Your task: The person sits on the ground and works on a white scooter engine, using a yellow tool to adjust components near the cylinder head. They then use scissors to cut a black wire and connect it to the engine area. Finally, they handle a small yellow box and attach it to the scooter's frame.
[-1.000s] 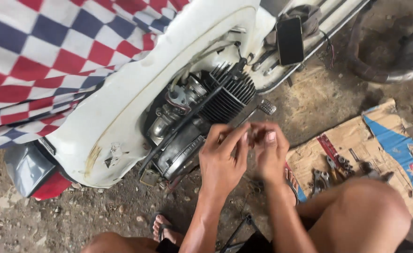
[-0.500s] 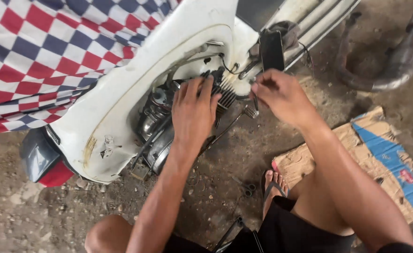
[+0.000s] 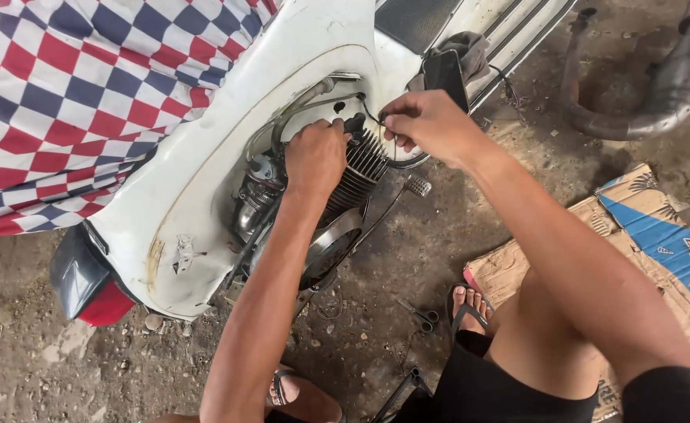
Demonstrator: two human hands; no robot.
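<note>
Head view looked down past the person's bent knees and sandalled foot (image 3: pixel 465 304) to the dirt floor (image 3: pixel 376 345), where small scissors (image 3: pixel 421 316) lay just beside the toes, within easy reach. To the right, flattened cardboard (image 3: pixel 642 227) served as a mat under the leg.

Farther out, the left hand (image 3: pixel 315 157) lay curled over the top of the finned engine (image 3: pixel 360 168), fingers closed on something there that the hand itself hid; the grip looked meant to brace a part in place. The right hand (image 3: pixel 427 121) was pinched shut on a thin black wire (image 3: pixel 370 112) at the cylinder's upper edge, thumb and fingers together, likely to guide it to its fitting.

The engine sat exposed in the side opening of the white scooter (image 3: pixel 204 196), which lay tipped so the opening faced up. Beyond it were a checkered cloth (image 3: pixel 70 102) and a loose exhaust pipe (image 3: pixel 642 102).
</note>
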